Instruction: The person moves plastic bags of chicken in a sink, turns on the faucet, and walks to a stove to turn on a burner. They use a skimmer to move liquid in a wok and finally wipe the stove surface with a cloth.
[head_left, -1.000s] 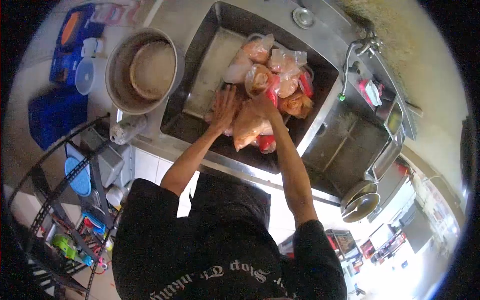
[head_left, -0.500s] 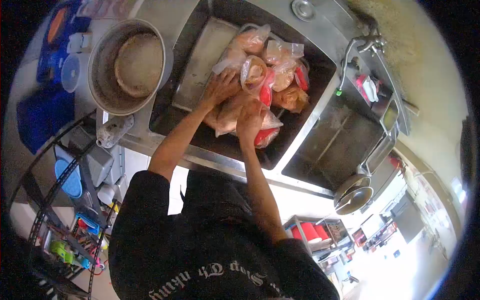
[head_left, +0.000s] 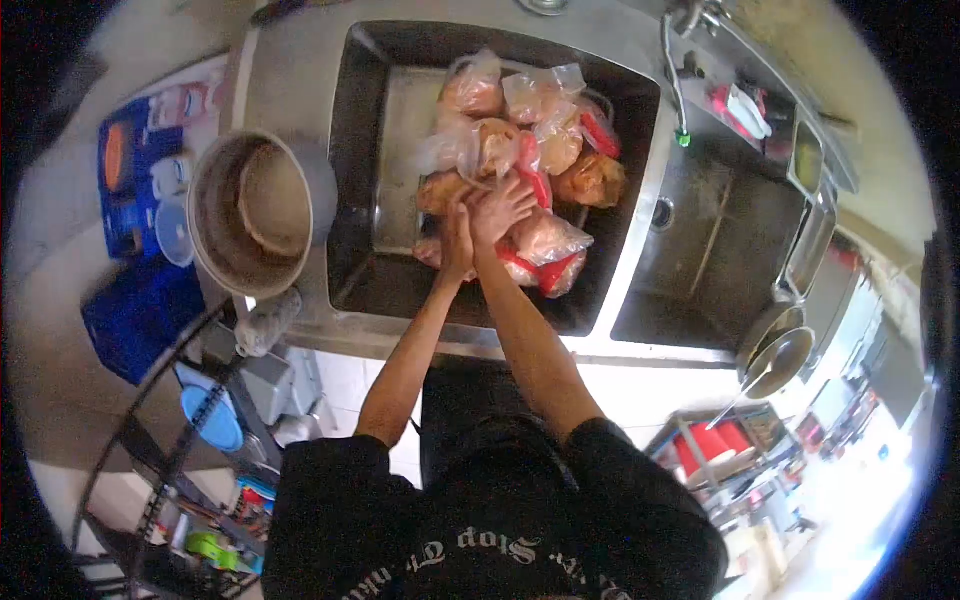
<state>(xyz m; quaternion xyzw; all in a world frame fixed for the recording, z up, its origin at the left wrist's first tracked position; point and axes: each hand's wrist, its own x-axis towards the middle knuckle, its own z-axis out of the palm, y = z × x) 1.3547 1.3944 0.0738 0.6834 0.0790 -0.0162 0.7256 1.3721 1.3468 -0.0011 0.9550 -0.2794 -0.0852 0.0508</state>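
A heap of clear plastic bags [head_left: 540,105] with pinkish-orange contents, some with red patches, lies in the left sink basin [head_left: 350,200]. My right hand [head_left: 498,207] is over the front of the heap, fingers stretched and spread. Right against its wrist side is my left hand [head_left: 457,240], seen edge-on with its fingers straight and pointing away from me. A bag with a pinkish filling [head_left: 548,238] sits just right of my hands, and a red-marked bag [head_left: 563,275] is below it. Beneath my palms the bags are hidden.
A large metal pot [head_left: 318,190] stands on the counter left of the basin. The right basin [head_left: 690,260] has a drain, with a faucet hose [head_left: 672,90] above it. Pans [head_left: 780,360] are at its right end. A black rack [head_left: 150,400] stands lower left.
My hands have come together at the front of the heap; before, they were apart on the bags. The bag that lay under them has shifted or turned, and the head view has swung.
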